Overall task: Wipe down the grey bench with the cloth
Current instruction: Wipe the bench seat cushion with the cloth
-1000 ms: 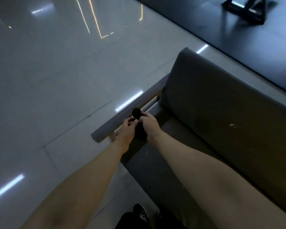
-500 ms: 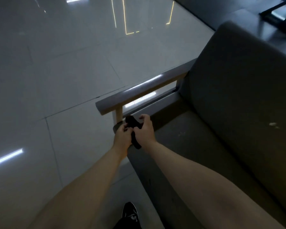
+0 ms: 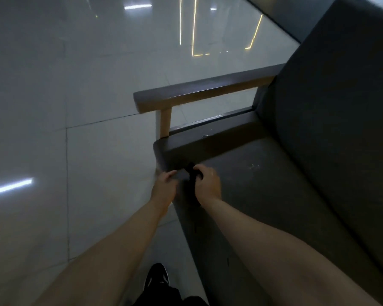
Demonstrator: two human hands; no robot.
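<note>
Right hand (image 3: 207, 184) curled round cloth (image 3: 191, 174) over bench (image 3: 274, 195), left hand (image 3: 164, 187) blurred alongside

The table (image 3: 274, 195) is spread over the right half of the frame, with its backrest (image 3: 341, 107) at the upper right and its armrest (image 3: 203, 89) at upper centre. The floor (image 3: 75, 85) is laid out to the left. Over the seat's left corner the cloth (image 3: 191, 173) is held in the right grip (image 3: 208, 184), the left grip (image 3: 164, 186) just left of it. A shoe (image 3: 156, 277) is set at bottom centre.
</note>
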